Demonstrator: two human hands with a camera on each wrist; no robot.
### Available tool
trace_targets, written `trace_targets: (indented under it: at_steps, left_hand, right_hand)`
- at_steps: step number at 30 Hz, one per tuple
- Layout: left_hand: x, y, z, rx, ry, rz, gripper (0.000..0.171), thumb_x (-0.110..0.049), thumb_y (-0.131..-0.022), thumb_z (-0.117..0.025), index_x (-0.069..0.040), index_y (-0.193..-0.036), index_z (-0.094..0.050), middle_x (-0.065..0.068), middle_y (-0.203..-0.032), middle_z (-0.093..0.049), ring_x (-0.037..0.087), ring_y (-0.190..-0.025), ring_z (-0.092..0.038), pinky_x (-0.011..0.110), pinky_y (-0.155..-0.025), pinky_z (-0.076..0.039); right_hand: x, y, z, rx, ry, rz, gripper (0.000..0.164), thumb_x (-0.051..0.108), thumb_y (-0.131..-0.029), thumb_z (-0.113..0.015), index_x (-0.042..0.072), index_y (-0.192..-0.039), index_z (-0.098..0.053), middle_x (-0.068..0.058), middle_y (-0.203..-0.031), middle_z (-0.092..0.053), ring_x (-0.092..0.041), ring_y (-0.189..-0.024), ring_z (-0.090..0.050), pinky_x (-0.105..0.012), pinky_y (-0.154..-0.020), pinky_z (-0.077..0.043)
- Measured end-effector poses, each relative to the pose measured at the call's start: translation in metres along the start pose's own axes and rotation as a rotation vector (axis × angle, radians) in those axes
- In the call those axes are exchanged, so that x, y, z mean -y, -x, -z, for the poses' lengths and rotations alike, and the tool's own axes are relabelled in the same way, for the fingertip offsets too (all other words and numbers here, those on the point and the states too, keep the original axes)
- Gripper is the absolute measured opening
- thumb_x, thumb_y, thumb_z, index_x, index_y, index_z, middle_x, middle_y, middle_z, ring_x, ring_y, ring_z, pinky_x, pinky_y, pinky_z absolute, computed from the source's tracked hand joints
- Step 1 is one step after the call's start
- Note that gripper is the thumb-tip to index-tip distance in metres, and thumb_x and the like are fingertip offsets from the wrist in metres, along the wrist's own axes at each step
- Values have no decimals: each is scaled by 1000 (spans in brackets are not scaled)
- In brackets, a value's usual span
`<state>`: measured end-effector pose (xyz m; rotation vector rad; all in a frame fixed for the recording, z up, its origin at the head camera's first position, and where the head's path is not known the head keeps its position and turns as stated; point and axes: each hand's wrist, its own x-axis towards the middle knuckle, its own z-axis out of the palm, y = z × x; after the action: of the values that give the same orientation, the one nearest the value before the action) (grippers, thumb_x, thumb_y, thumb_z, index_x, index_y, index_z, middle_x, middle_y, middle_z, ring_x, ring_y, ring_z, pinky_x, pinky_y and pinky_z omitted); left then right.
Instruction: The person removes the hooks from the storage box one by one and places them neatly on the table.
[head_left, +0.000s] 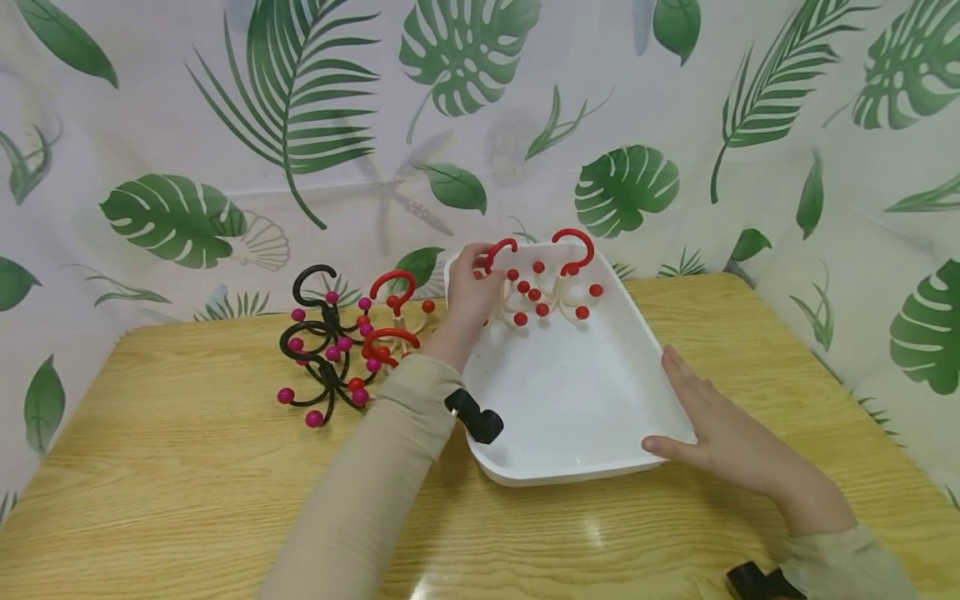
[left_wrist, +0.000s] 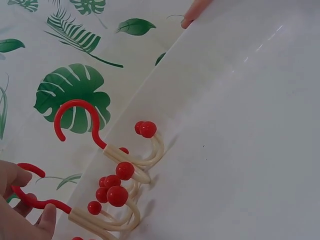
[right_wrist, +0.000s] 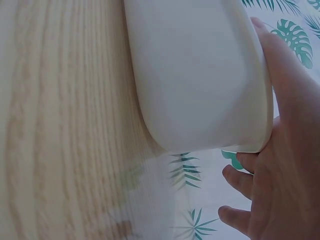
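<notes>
My left hand [head_left: 477, 292] is over the far left end of a white tray [head_left: 562, 400]. Between thumb and fingers it pinches the red hook of a cream multi-arm hanger [left_wrist: 92, 221] with red ball tips. Beside it in the tray, by the far wall, stands a matching hanger [head_left: 591, 248], its red hook rising above the rim; the two hangers' arms overlap in the left wrist view. At the tray's near right corner rests my right hand [head_left: 723, 433], fingers extended along the outer side and thumb at the front rim.
Left of the tray, several more hangers stand grouped on the wooden table [head_left: 187, 433]: black hangers [head_left: 327, 375] with magenta balls and red-hooked cream hangers [head_left: 393, 333]. My left forearm passes close to them. A leaf-patterned covering [head_left: 510, 167] rises behind the table.
</notes>
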<state>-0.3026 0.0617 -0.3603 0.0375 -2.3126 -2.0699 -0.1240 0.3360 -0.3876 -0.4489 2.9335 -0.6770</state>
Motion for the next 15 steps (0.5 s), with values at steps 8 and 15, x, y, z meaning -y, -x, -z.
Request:
trace_targets:
  at_steps: [8,15]
  left_hand:
    - [-2,6,1,-54,31,28,17,-14,-95,-61,-12,-112,-60,4,-107,-56,20,-96,-54,31,-84,-52]
    - [-10,11,0,-93,46,-24,17,-16,-94,-63,-12,-110,-62,3,-104,-58,18,-91,-55,25,-75,-52]
  right_hand:
    - [1,0,-1,-1,-1,1,105,51,-87,-63,14,-152,10,-10,-159,5,-45,-140,-10,-57,-111,-12]
    - [1,0,0,6,-14,-6,104,50,-88,-63,16,-152,11,-9,-159,6,-44,-141,-8,-58,-111,-11]
